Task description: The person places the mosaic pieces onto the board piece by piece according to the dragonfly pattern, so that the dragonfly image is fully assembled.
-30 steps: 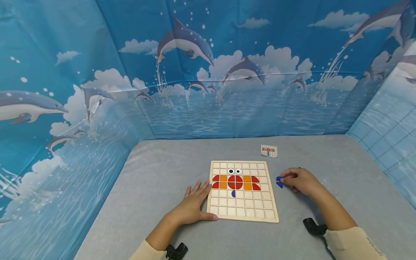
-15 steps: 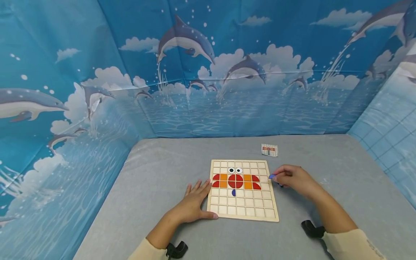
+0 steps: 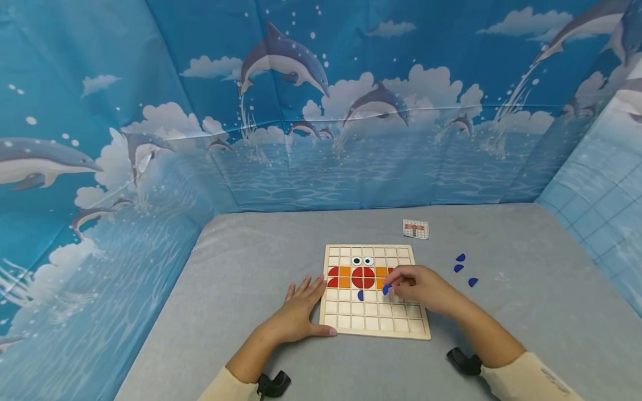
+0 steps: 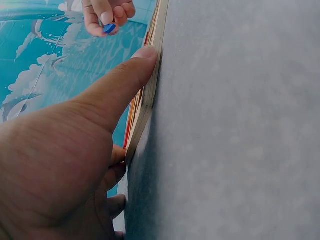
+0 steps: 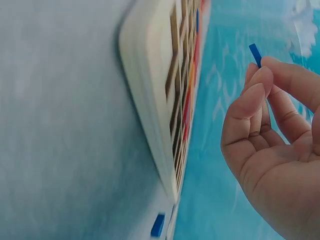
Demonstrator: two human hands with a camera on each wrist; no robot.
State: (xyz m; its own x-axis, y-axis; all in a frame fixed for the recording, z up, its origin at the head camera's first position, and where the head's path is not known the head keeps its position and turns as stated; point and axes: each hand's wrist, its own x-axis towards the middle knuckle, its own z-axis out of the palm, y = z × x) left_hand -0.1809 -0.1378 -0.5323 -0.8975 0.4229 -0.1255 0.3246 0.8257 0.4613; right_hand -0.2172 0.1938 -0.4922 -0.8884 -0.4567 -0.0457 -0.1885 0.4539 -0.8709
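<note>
A wooden grid board (image 3: 373, 323) lies on the grey cloth. My left hand (image 3: 296, 314) rests against its left side with fingers spread, the thumb at the front left corner. Between thumb and fingertips my right hand (image 3: 423, 287) pinches a blue half-round piece (image 3: 387, 289), held over the right half of the board; the right wrist view shows this blue piece (image 5: 255, 54) edge-on. Set in the grid are a red circle (image 3: 363, 279), orange blocks (image 3: 344, 277), red quarter pieces, two eye pieces (image 3: 356, 260) and one blue piece (image 3: 360, 295). The right hand hides some red on the right.
Three loose blue pieces lie right of the board: a far one (image 3: 460, 257), a middle one (image 3: 458, 268) and a nearer one (image 3: 473, 282). A small pattern card (image 3: 416, 229) sits behind the board. A dolphin-printed curtain (image 3: 311, 161) encloses the back and sides.
My right hand has picked up a blue piece from the cloth and carried it left over the board, uncovering the loose pieces. The left hand has stayed in place.
</note>
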